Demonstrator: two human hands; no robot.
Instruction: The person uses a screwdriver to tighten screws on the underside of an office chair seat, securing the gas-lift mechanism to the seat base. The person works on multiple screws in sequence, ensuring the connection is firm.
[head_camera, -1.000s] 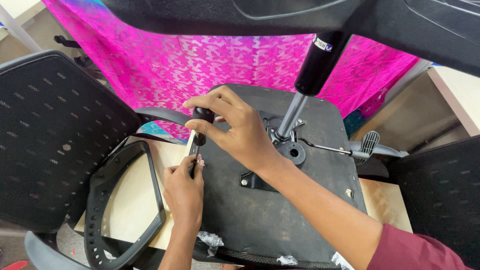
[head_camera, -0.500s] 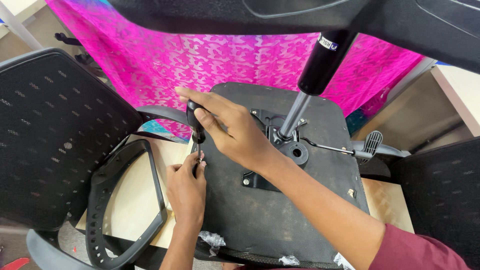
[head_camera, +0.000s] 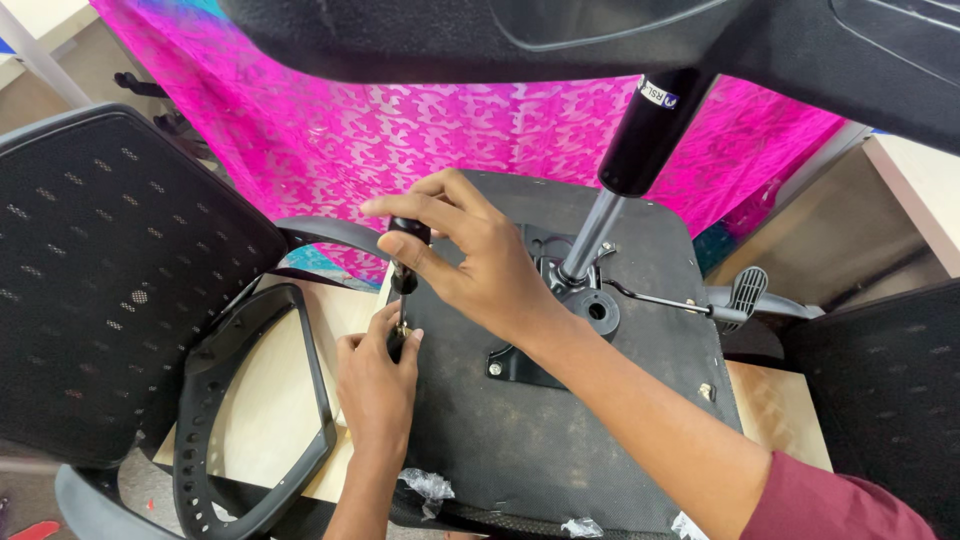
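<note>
While the right hand (head_camera: 480, 265) is wrapped around the black handle of a screwdriver (head_camera: 405, 262) standing upright at the left edge of the upside-down chair seat (head_camera: 540, 430) on the tabletop (head_camera: 270, 400), the left hand (head_camera: 378, 375) pinches its tip with closed fingers.
</note>
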